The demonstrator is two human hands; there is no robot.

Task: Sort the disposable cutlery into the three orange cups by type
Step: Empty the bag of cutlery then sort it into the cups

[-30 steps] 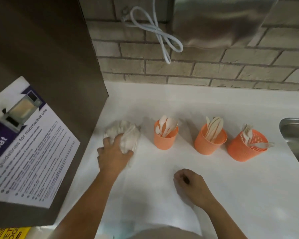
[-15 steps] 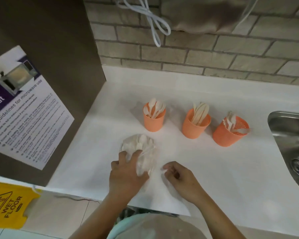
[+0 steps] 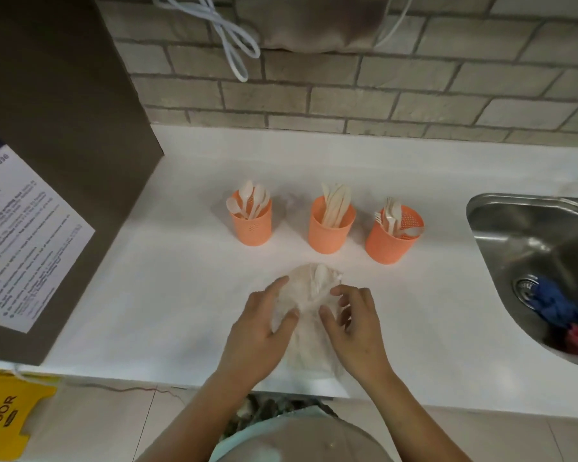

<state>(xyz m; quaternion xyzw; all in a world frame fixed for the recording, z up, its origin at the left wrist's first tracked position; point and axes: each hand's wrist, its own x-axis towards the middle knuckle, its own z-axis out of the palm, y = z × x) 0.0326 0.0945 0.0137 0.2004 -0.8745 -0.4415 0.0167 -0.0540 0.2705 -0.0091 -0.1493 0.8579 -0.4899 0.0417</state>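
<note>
Fingers curl onto the bag from both sides. The left hand and right hand each pinch its thin film. It lies on the counter, near the cups. It looks light, crinkly and slippery, with stiff cutlery inside. Best gripped by the loose film, not the lumpy middle.

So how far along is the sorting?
Well under way: left cup holds spoons, middle cup knives, right cup forks. In hand: left hand and right hand hold a bag with cutlery inside. Left: emptying it into the cups.
</note>
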